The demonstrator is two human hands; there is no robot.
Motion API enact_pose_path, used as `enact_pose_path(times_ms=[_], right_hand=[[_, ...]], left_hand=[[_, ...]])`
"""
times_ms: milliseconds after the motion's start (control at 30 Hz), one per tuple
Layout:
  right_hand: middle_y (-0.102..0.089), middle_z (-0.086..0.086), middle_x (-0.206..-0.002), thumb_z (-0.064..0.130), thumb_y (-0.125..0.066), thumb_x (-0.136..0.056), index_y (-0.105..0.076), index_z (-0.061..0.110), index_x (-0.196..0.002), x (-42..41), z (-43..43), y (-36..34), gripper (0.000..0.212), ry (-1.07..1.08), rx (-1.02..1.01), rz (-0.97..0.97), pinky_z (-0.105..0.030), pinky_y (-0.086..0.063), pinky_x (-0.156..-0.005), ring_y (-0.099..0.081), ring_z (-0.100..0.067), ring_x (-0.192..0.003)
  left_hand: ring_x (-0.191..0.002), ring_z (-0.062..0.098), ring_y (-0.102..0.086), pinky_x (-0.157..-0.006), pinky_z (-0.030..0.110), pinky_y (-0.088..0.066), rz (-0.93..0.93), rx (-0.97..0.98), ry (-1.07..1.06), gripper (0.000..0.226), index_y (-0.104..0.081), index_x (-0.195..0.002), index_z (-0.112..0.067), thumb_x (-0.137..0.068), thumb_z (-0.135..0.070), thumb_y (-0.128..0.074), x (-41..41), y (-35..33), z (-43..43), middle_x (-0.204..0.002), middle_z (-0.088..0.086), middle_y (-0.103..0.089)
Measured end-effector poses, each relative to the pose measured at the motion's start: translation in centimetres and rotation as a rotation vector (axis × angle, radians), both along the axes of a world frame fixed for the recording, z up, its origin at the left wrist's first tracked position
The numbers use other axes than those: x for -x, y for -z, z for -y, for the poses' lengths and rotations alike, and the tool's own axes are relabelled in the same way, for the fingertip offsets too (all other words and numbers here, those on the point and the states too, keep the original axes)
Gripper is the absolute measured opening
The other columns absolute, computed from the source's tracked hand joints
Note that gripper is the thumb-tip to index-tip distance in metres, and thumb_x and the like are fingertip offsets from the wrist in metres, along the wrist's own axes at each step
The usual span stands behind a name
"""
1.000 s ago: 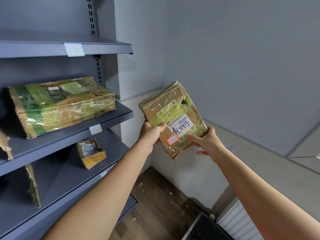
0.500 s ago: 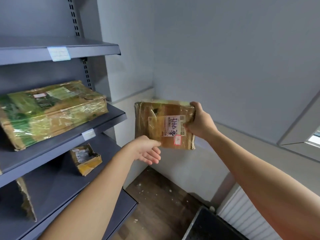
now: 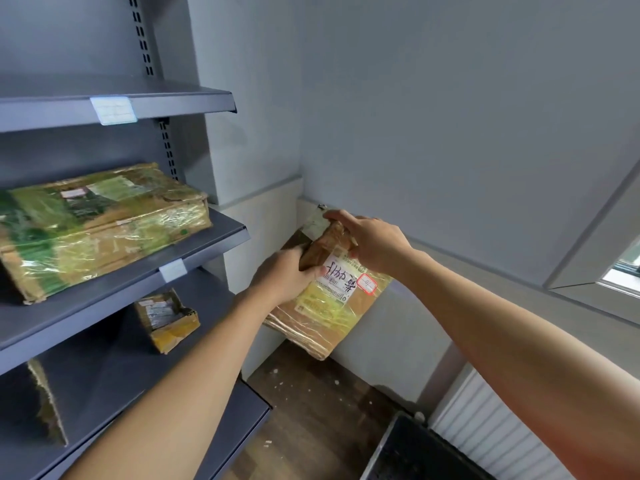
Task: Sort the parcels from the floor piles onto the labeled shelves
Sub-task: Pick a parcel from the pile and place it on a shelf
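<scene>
Beside the grey shelves (image 3: 214, 241), two hands hold one parcel (image 3: 325, 317) up in the air.
It is flat brown card wrapped in shiny, crinkly tape (image 3: 311, 336), with a white label (image 3: 341, 277). Its long side runs up and down, tipped a bit. The left hand (image 3: 280, 278) grips its left edge and is closer to the shelves on the left; the right hand (image 3: 375, 244) pinches its top end.

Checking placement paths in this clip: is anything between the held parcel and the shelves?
Nothing visible does. The left hand and right hand grip the taped parcel in open air right of the shelving. A large wrapped parcel fills much of the middle shelf; the lower shelf has bare space around a small parcel.
</scene>
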State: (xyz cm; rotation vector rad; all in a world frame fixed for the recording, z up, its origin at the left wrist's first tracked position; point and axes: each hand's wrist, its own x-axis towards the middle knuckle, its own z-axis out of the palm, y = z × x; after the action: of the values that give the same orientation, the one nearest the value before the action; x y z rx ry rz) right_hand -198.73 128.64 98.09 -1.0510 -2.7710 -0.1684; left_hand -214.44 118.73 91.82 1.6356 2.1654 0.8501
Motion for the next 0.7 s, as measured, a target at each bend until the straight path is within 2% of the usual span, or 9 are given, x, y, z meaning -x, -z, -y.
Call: enact_pose_path(times_ms=[100, 233, 333, 433, 500, 700], right_hand=[[-0.064, -0.002, -0.114, 0.025, -0.052, -0.099, -0.018, 0.044, -0.150, 0.3, 0.1, -0.2, 0.065, -0.014, 0.021, -0.060, -0.035, -0.046, -0.063, -0.060, -0.027, -0.094], [-0.066, 0.003, -0.126, 0.046, -0.051, -0.098, -0.025, 0.043, -0.147, 0.6, -0.8, 0.0, 0.055, -0.003, 0.224, -0.374, -0.037, -0.052, -0.076, -0.064, -0.027, -0.103], [-0.061, -0.008, -0.129, 0.041, -0.048, -0.100, -0.032, 0.034, -0.147, 0.0, -1.1, 0.4, 0.050, -0.001, 0.197, -0.346, -0.043, -0.051, -0.089, -0.057, -0.033, -0.114], [-0.057, -0.013, -0.128, 0.041, -0.048, -0.099, -0.044, 0.024, -0.141, -1.0, -1.2, 0.7, 0.046, 0.004, 0.163, -0.341, -0.046, -0.046, -0.096, -0.049, -0.035, -0.123], [-0.056, -0.012, -0.129, 0.040, -0.050, -0.098, -0.048, 0.022, -0.138, -1.7, -1.5, 0.7, 0.044, -0.005, 0.223, -0.386, -0.047, -0.046, -0.097, -0.049, -0.034, -0.123], [-0.036, -0.012, -0.150, 0.039, -0.056, -0.096, -0.032, 0.022, -0.150, -4.7, -2.1, 0.8, 0.060, -0.029, 0.376, -0.584, -0.040, -0.040, -0.104, -0.045, -0.031, -0.132]], left_hand=[[-0.095, 0.027, -0.065, -0.077, 0.033, -0.051, -0.009, -0.070, -0.085, 0.038, -0.062, -0.115, -0.023, -0.092, -0.052, -0.058, -0.3, -0.1, 0.5, -0.103, 0.003, -0.070], [-0.093, 0.030, -0.064, -0.071, 0.031, -0.044, 0.115, -0.131, -0.203, 0.032, -0.065, -0.103, -0.021, -0.092, -0.050, -0.060, -0.1, -0.3, 1.3, -0.101, 0.005, -0.071], [-0.090, 0.030, -0.063, -0.067, 0.031, -0.039, 0.157, -0.177, -0.288, 0.029, -0.059, -0.086, -0.023, -0.091, -0.052, -0.061, -0.2, -0.7, 1.7, -0.093, 0.005, -0.070], [-0.083, 0.026, -0.057, -0.065, 0.032, -0.036, 0.095, -0.176, -0.353, 0.035, -0.056, -0.087, -0.019, -0.092, -0.053, -0.059, -1.0, -1.8, 2.2, -0.089, 0.004, -0.066], [-0.082, 0.025, -0.056, -0.066, 0.032, -0.036, 0.112, -0.189, -0.389, 0.033, -0.056, -0.086, -0.019, -0.092, -0.051, -0.059, -1.7, -2.5, 2.5, -0.086, 0.002, -0.063], [-0.078, 0.025, -0.059, -0.063, 0.030, -0.038, 0.188, -0.248, -0.513, 0.032, -0.052, -0.070, -0.022, -0.094, -0.043, -0.060, -4.6, -3.4, 3.0, -0.070, -0.005, -0.058]])
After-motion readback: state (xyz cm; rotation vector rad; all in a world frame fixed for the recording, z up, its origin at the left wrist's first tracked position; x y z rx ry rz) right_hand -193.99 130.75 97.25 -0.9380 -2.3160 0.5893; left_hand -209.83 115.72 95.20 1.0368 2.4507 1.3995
